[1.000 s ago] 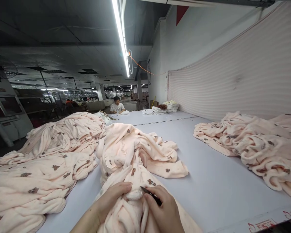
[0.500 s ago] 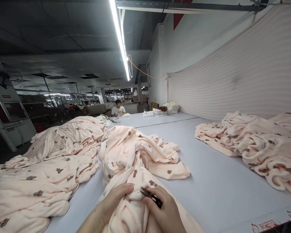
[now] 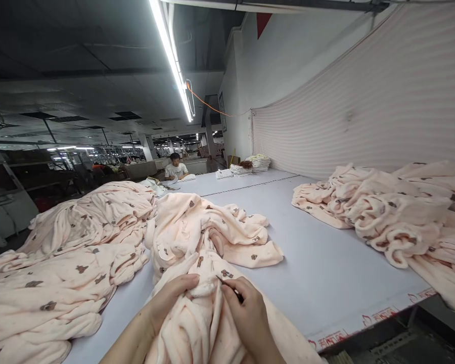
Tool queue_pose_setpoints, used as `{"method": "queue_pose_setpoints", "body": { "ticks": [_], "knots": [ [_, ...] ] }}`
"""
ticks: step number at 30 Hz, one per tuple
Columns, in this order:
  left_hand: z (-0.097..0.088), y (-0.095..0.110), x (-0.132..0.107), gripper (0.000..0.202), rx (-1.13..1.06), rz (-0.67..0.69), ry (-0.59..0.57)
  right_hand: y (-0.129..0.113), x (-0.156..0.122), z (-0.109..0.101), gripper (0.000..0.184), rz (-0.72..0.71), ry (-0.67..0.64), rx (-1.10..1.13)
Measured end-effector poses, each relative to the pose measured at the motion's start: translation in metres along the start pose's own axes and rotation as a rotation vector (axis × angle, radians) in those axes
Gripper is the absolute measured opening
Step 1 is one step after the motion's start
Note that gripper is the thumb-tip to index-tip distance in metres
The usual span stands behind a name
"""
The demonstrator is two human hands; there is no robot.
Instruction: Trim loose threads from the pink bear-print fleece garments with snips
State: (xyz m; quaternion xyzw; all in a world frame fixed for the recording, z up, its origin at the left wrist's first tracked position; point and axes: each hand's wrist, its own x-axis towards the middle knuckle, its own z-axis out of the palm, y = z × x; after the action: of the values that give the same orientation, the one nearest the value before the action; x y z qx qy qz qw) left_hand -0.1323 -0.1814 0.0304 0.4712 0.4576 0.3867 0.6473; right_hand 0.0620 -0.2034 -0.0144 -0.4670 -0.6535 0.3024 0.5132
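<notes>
A pale pink fleece garment printed with small brown bears lies bunched on the table in front of me, its lower part gathered towards my body. My left hand grips a fold of it, thumb on top and the other fingers hidden under the cloth. In my right hand are dark thread snips, mostly covered by the fingers. Their pointed tip is at the fabric just right of my left thumb. Whether the blades touch the cloth I cannot tell.
Heaps of the same fleece lie to the left and to the right on the pale table. Folded cloth stacks stand at the far end. A person sits beyond. The table's front edge runs at the lower right.
The view has swung right, so the scene sits further left. My right hand has turned, and the snips show less, their blades now closer together. My left hand keeps its hold.
</notes>
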Motion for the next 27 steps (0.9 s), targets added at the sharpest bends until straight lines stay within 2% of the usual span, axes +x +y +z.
{"method": "queue_pose_setpoints", "body": {
  "ticks": [2, 6, 9, 13, 15, 18, 20, 21, 23, 24, 25, 27],
  "knots": [
    [0.002, -0.001, -0.001, 0.027, 0.036, 0.006, 0.032, 0.001, 0.002, 0.001, 0.015, 0.022, 0.015, 0.035],
    [0.001, -0.004, 0.003, 0.028, 0.101, 0.020, 0.063, 0.001, 0.001, 0.001, 0.019, -0.013, -0.042, 0.043],
    [-0.003, -0.007, 0.007, 0.026, 0.138, 0.023, 0.062, -0.001, 0.002, 0.004, 0.015, 0.006, -0.008, 0.034],
    [0.000, 0.002, 0.004, 0.027, 0.195, 0.029, 0.043, 0.006, 0.002, 0.006, 0.015, 0.004, 0.010, 0.073],
    [0.012, 0.011, -0.004, 0.034, 0.380, 0.055, 0.022, 0.015, 0.000, 0.003, 0.015, 0.004, 0.036, 0.098],
    [0.043, 0.014, -0.015, 0.055, 1.037, 0.090, 0.059, 0.032, -0.005, -0.010, 0.023, 0.083, 0.165, 0.192],
    [0.065, 0.005, -0.017, 0.060, 1.467, 0.206, 0.112, 0.040, -0.011, -0.019, 0.029, 0.162, 0.242, 0.278],
    [0.074, -0.002, -0.016, 0.049, 1.607, 0.322, 0.102, 0.042, -0.014, -0.023, 0.031, 0.196, 0.266, 0.315],
    [0.084, -0.014, -0.012, 0.018, 1.718, 0.570, -0.004, 0.044, -0.020, -0.029, 0.035, 0.239, 0.287, 0.371],
    [0.086, -0.017, -0.010, 0.017, 1.703, 0.631, -0.070, 0.045, -0.024, -0.031, 0.036, 0.252, 0.290, 0.391],
    [0.085, -0.018, -0.008, 0.023, 1.662, 0.628, -0.122, 0.046, -0.027, -0.033, 0.037, 0.266, 0.290, 0.405],
    [0.079, -0.014, -0.007, 0.021, 1.576, 0.495, -0.162, 0.048, -0.033, -0.034, 0.039, 0.307, 0.284, 0.421]
  ]
}}
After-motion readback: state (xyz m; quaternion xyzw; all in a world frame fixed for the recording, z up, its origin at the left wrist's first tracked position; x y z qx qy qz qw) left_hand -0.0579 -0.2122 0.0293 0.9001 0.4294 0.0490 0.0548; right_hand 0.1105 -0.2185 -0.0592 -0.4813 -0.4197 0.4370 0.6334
